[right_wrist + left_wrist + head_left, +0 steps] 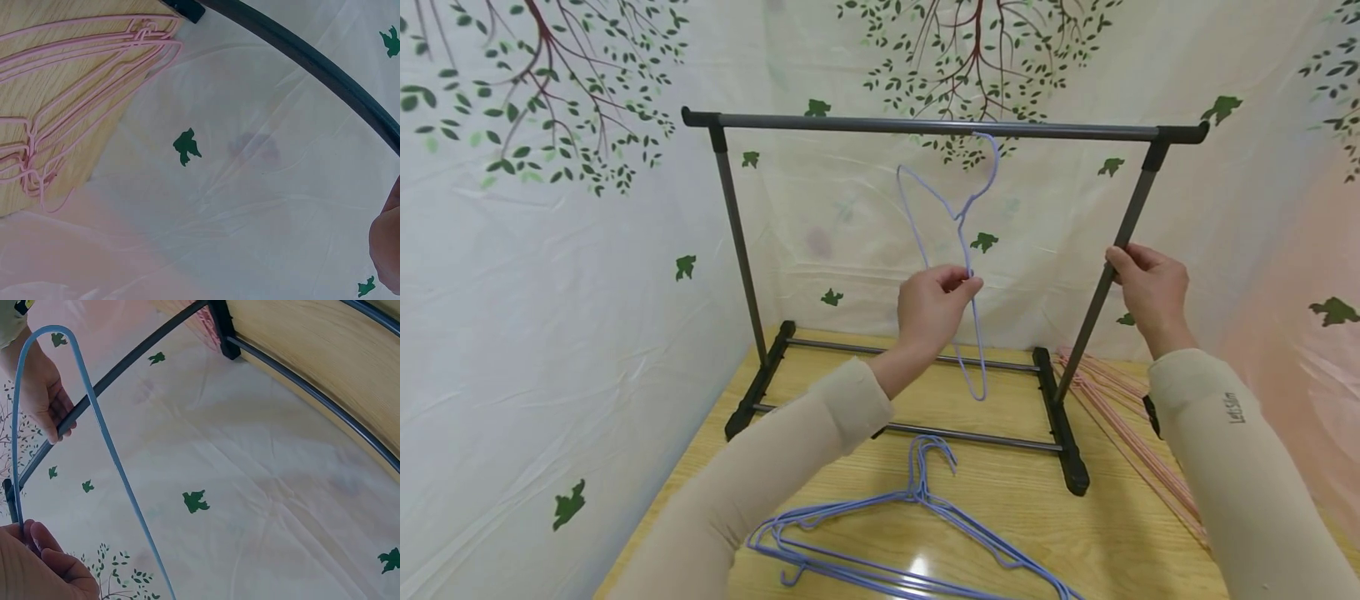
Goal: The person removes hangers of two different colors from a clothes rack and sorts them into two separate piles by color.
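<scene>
My left hand (931,308) pinches a blue-purple wire clothes hanger (959,218) by one side, between thumb and fingers. The hanger is turned nearly edge-on, and its hook meets the top rail (850,125) of a dark metal garment rack, right of the middle. In the left wrist view, a rounded end of the hanger (112,447) rises above the left hand (47,565). With thumb and fingers, my right hand (1156,292) grips the rack's right post (1135,208) about halfway up. Only part of the right hand (386,244) shows in the right wrist view.
Several blue-purple hangers (917,493) lie stacked on the wooden table in front of the rack. Several pink hangers (1131,429) lie right of the rack, partly behind my right sleeve. A light cloth (625,375) printed with leaves and birds hangs behind and at both sides.
</scene>
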Demonstrator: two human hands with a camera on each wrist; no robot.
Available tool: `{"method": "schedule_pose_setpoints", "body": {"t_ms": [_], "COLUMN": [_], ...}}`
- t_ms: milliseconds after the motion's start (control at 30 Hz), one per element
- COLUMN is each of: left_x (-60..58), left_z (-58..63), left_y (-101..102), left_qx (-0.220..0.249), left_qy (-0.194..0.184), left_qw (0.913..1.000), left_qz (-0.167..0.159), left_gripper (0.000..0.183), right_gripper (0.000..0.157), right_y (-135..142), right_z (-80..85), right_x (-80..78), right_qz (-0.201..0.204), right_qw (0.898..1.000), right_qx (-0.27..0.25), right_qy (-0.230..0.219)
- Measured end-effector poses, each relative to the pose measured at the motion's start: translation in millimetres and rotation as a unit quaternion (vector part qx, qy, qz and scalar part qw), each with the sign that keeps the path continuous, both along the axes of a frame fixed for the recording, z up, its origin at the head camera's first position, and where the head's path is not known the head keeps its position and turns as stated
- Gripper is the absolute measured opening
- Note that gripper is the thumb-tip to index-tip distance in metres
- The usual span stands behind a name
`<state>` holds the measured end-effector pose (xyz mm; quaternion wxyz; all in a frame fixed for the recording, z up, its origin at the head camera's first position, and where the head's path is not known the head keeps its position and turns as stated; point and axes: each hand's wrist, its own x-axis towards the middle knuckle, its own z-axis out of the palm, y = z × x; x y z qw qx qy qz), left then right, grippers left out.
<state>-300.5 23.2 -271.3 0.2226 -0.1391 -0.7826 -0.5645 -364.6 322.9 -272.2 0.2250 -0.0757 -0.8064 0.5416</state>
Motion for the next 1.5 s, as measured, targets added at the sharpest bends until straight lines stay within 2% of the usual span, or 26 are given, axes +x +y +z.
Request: {"method": "schedule_pose_setpoints", "body": {"t_ms": [267,533,667,800,967,1133,1233,1333,1400,1500], "left_x": [3.6,17.1,19.7,17.1,9.2,-0.5,-4.4,-4.7,-4.2,-1.9], "left_z": [-19.6,-47.1,-59.2,-68.5,-75.3,-79.7,-82.8,-84.6,-85.7,-87.2], "left_y": [-31.9,-60.0,-73.2,-86.7,-100.8,-110.0,-115.4,-120.3,-123.0,-125.1], "left_qx": [-0.027,-0.028,-0.06,-0.122,-0.186,-0.195,-0.182,-0.175,-0.173,-0.167], "left_qy": [0.024,-0.019,-0.014,0.026,0.092,0.128,0.13,0.116,0.093,0.035], "left_qw": [0.999,0.998,0.9967,0.9915,0.9782,0.9723,0.9744,0.9762,0.9775,0.9805], "left_qz": [-0.026,-0.054,-0.053,-0.039,-0.014,-0.002,-0.024,-0.057,-0.076,-0.098], "left_gripper": [0.018,0.016,0.017,0.018,0.021,0.019,0.016,0.013,0.012,0.012], "right_gripper": [0.061,0.06,0.061,0.062,0.06,0.059,0.061,0.062,0.061,0.059], "right_y": [-1.2,-0.5,-0.5,-0.1,1.4,2.3,1.0,-0.2,-0.2,0.3], "right_z": [0.1,-0.2,-0.9,-1.1,-1.0,-1.6,-1.4,-0.9,-0.8,-1.0], "right_x": [-1.7,-1.6,-1.6,-1.6,-1.6,-1.6,-1.2,-0.8,-0.8,-0.7], "right_qz": [-0.004,-0.005,-0.007,-0.008,-0.001,0.006,0.003,0.003,0.001,-0.001], "right_qw": [1.0,1.0,1.0,1.0,1.0,1.0,1.0,1.0,1.0,1.0], "right_qx": [-0.003,0.002,0.004,0.004,0.006,0.002,-0.001,-0.005,-0.004,-0.003], "right_qy": [-0.004,-0.003,-0.002,-0.002,0.008,0.023,0.017,0.012,0.012,0.011]}}
